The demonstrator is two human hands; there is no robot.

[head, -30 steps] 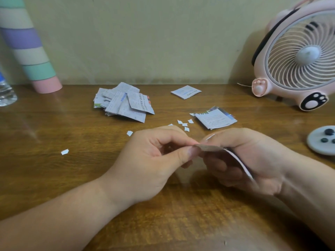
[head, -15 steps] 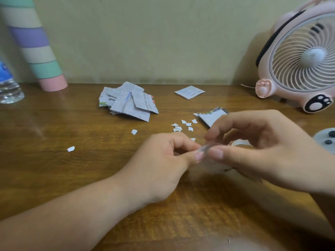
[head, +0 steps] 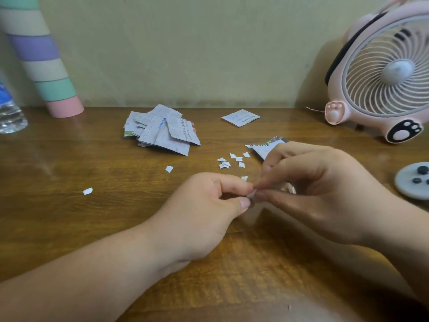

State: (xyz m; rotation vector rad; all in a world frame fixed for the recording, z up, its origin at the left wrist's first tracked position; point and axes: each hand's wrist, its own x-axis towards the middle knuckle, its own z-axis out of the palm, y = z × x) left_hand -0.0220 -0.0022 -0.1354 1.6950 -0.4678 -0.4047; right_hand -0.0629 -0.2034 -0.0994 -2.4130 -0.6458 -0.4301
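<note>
My left hand (head: 204, 210) and my right hand (head: 318, 194) meet fingertip to fingertip over the wooden table (head: 69, 228). Between thumb and forefinger of both, a small white paper sachet (head: 251, 195) is pinched; only a sliver of it shows, and more of it peeks out under my right fingers. A pile of flat printed sachets (head: 162, 130) lies behind my left hand. One single sachet (head: 240, 117) lies further back. Another sachet (head: 264, 147) is partly hidden behind my right hand. Several tiny torn paper bits (head: 232, 160) are scattered near it.
A pink desk fan (head: 383, 73) stands at the back right. A striped pastel tube (head: 39, 59) leans at the back left beside a water bottle (head: 9, 112). A grey round controller (head: 415, 182) sits at the right edge. Stray paper bits (head: 87, 191) lie to the left.
My right hand has turned over and risen, so its back faces up and its fingertips pinch the sachet beside my left thumb. The sachet, seen as a long strip before, is mostly hidden now.
</note>
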